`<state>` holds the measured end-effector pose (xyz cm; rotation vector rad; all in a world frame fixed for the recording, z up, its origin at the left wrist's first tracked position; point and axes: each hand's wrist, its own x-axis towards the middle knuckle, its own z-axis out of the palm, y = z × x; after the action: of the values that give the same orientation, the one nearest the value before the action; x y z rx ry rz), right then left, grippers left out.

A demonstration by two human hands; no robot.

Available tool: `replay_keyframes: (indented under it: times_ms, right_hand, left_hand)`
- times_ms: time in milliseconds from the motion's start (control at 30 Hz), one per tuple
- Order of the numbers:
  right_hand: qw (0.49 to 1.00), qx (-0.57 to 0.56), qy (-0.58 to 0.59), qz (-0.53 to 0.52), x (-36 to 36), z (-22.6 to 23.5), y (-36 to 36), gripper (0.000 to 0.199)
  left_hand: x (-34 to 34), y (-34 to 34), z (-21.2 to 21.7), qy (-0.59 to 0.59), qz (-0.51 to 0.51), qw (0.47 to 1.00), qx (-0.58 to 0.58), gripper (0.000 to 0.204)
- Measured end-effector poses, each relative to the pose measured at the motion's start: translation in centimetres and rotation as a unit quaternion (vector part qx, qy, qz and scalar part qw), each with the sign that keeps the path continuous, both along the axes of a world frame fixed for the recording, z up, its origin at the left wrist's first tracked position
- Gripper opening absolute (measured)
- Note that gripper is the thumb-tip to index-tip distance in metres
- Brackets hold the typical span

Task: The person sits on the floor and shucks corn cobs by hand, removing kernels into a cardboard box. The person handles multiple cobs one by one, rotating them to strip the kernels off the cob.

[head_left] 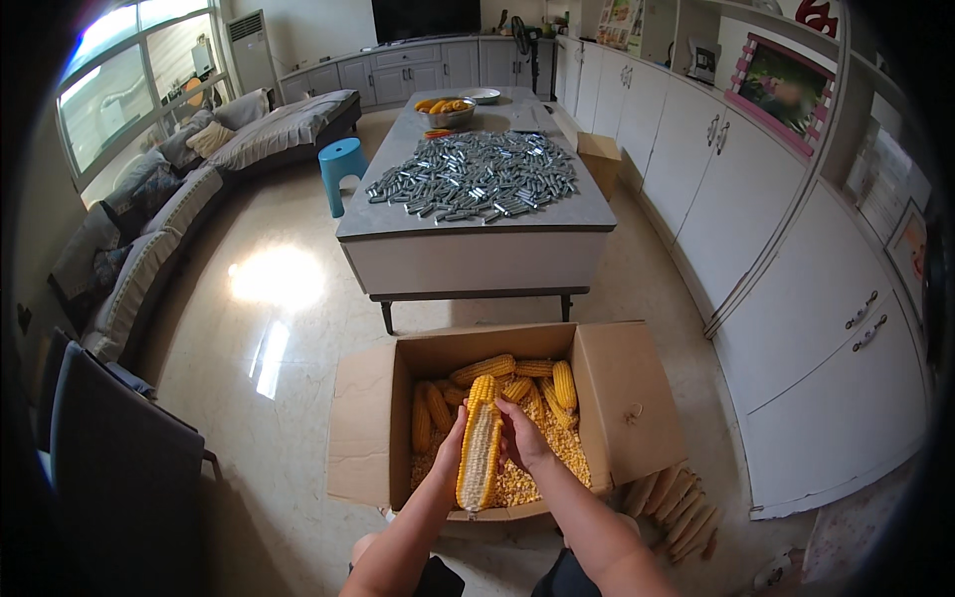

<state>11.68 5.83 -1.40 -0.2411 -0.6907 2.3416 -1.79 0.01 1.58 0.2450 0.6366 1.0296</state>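
Note:
A yellow ear of corn (pixel 481 443) is held lengthwise in both hands above an open cardboard box (pixel 360 428). Down its upper face runs a wide pale strip where kernels are gone; yellow rows remain along both sides and at the far end. My left hand (pixel 453 445) is closed round its left side. On the right side my right hand (pixel 521 436) grips it nearer the far end, its fingers partly hidden. Below, loose kernels (pixel 537 483) cover the box's bottom, and several whole ears (pixel 564 384) lie along its back and sides.
Several stripped cobs (pixel 684 509) lie on the floor right of the box. Beyond it stands a low grey table (pixel 398 225) with a heap of small silvery cylinders (pixel 477 171) and a bowl (pixel 448 117) of corn. A blue stool (pixel 342 157) is beside it; a dark chair (pixel 109 468) stands left.

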Motion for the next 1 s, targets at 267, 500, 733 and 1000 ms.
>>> replay_keyframes:
  times_ms: [267, 500, 733, 1000]
  right_hand:
    - [0.98, -0.007, -0.116, -0.159, -0.6, 3.7, -0.6, 0.038]
    - [0.971, 0.005, -0.134, -0.198, -0.8, 2.1, -0.3, 0.038]
    - [0.938, 0.021, -0.231, -0.256, -1.8, 0.2, -0.4, 0.028]
    - [0.981, -0.009, -0.132, -0.145, -0.6, 2.8, -0.3, 0.045]
  left_hand:
    - [-0.4, -0.4, 2.2, 0.226, -0.055, 0.971, 0.062, 0.049]
    - [-0.5, -0.3, 1.9, 0.32, -0.075, 0.937, 0.115, 0.046]
    - [-0.1, -0.4, 0.5, 0.36, -0.096, 0.922, 0.109, 0.043]
    - [-0.9, -0.3, 1.2, 0.201, -0.095, 0.975, -0.017, 0.039]
